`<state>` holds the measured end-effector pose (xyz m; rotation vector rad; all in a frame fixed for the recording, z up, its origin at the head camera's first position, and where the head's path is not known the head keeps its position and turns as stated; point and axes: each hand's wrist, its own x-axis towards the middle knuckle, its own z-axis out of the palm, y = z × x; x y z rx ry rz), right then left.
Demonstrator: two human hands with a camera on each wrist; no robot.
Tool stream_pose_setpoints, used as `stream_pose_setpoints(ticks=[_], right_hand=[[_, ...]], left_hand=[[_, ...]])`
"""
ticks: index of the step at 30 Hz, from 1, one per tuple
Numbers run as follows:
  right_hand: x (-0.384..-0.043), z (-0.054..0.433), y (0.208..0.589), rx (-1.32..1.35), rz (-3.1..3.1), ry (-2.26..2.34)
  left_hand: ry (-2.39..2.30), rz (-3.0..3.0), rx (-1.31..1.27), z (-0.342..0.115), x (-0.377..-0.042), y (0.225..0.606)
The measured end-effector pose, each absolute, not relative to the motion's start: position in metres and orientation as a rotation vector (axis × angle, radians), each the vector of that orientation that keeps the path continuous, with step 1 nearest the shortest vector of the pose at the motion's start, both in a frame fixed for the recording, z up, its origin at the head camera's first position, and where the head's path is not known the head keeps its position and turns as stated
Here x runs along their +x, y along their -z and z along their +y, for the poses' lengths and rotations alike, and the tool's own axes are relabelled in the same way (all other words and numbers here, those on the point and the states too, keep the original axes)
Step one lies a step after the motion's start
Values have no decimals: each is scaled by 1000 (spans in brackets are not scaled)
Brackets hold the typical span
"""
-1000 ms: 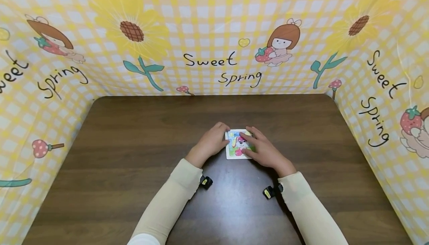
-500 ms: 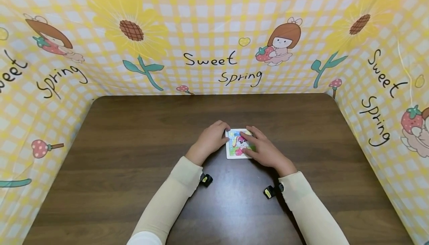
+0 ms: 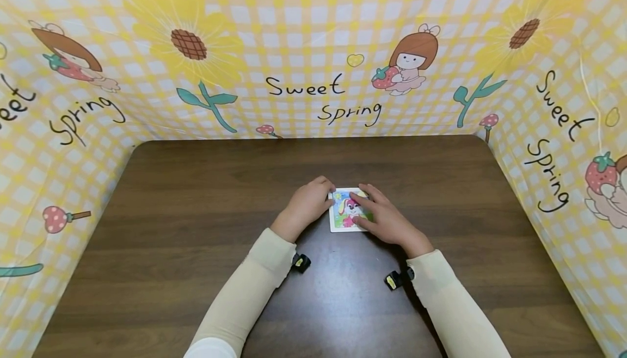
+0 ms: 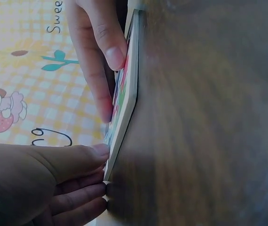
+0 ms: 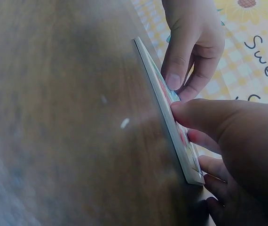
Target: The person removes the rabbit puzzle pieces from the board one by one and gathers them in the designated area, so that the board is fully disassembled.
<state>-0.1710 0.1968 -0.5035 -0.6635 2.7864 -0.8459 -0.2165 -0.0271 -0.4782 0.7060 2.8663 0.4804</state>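
A small square picture board (image 3: 343, 226) with a white border lies on the brown table. It shows a cartoon animal with pink on its head, against blue and green. My left hand (image 3: 305, 205) holds the board's left side, its thumb (image 4: 89, 157) over the edge and its curled fingers along the side near the far corner. Spread across the picture's right part is my right hand (image 3: 389, 219), with thumb and forefinger resting on the surface. Other right-hand fingers (image 5: 214, 167) reach down at the board's far right edge. This hand hides the picture's right portion.
The brown wooden table (image 3: 206, 195) extends around the board on all sides. A yellow-and-white checked cloth (image 3: 303, 31) printed with flowers and "Sweet Spring" walls in the back and both sides. A small black device (image 3: 301, 263) sits at each wrist.
Both hands and the board stay practically where they were. Only the head view has shifted very slightly.
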Motion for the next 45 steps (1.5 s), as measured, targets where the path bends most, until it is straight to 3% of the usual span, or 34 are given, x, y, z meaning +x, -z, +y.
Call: stream_pose_setpoints(ticks=[29,45], right_hand=[[-171,194,504,-651,2798,845],[-168,195,501,-699,2815,838]], left_hand=[[-587,2859,713,-32,-219,483],[-635,2897,636,-87,-218,471]])
